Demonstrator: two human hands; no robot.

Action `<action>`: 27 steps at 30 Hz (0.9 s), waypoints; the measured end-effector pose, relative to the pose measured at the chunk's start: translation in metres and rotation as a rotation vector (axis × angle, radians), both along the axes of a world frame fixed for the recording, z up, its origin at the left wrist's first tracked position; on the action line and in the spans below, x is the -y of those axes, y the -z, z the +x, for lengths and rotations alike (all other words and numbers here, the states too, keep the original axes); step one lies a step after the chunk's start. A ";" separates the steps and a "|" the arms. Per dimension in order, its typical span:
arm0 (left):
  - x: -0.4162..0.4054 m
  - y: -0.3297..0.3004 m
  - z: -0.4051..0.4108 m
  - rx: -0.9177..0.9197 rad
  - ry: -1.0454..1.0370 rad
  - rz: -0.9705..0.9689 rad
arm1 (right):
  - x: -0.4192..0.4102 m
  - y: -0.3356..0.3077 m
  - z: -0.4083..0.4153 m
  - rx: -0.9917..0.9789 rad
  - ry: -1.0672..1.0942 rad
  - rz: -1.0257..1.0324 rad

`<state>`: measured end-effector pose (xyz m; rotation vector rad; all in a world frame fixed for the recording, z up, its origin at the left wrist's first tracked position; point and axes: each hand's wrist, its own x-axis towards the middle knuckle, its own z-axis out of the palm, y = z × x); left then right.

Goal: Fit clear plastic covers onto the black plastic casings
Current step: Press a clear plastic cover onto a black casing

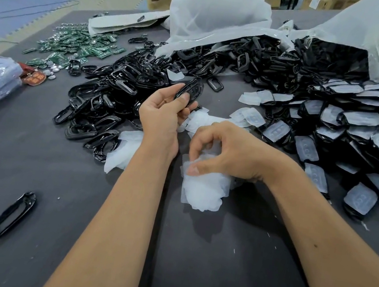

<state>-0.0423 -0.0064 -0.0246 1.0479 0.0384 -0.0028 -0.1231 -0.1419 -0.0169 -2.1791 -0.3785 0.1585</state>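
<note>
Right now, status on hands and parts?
Left hand holds black casing. Right hand pinches clear cover from pile. Not fitted yet. Nothing blocking.

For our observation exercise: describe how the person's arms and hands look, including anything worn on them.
Both forearms are bare, with no sleeves in view. The left hand and right hand wear no gloves, rings, watch or bracelet. The fingers have short, plain nails. A small dark mark sits on the right forearm.

Both bare forearms are reaching forward.
The left hand (163, 111) is gripping with curled fingers; the right hand (227, 150) is pinching downward.
</note>
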 end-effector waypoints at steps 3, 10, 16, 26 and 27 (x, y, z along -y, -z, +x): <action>-0.002 -0.001 0.002 -0.019 -0.010 -0.010 | 0.001 0.010 0.003 0.159 0.214 0.296; -0.013 -0.009 0.007 -0.018 -0.107 -0.149 | -0.003 0.022 0.010 0.367 0.608 0.267; -0.014 -0.011 0.006 0.003 -0.132 -0.145 | -0.007 0.021 0.011 0.420 0.737 0.292; -0.011 -0.013 0.002 0.084 -0.097 -0.005 | 0.004 0.018 0.013 0.269 0.733 0.781; -0.010 -0.014 0.000 0.107 -0.089 0.027 | 0.005 0.017 0.013 0.246 0.721 0.801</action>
